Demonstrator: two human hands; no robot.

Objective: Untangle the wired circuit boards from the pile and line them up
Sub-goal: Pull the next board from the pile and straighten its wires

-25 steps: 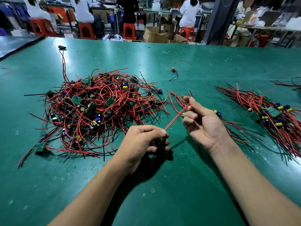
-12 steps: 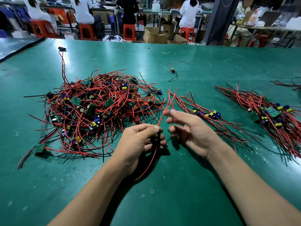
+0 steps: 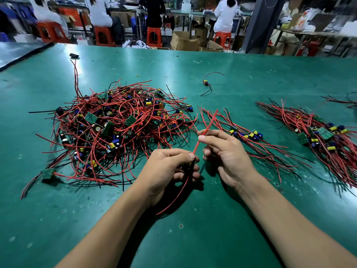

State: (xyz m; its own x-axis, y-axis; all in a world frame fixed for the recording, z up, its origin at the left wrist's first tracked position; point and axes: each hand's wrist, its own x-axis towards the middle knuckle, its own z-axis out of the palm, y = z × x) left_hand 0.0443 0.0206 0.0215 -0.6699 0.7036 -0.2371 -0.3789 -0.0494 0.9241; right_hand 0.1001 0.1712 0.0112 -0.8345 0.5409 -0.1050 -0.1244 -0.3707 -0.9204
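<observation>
Fingers (image 3: 212, 139) of left hand (image 3: 166, 167) and right hand (image 3: 228, 155) pinch one thin red wire (image 3: 210, 122).

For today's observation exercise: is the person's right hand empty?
No, the right hand pinches a red wire that runs down into the left hand.

This is an electronics assembly workshop. A wide desk covered in green matting (image 3: 251, 70) carries a tangled heap of small green circuit boards with red and black wires (image 3: 116, 128) and sorted rows of the same boards (image 3: 324, 133). Behind it, people in white coats (image 3: 225, 16) sit on red plastic stools (image 3: 154, 36) at long work benches (image 3: 313, 33), with open brown cardboard boxes (image 3: 183, 42) on the floor.
</observation>
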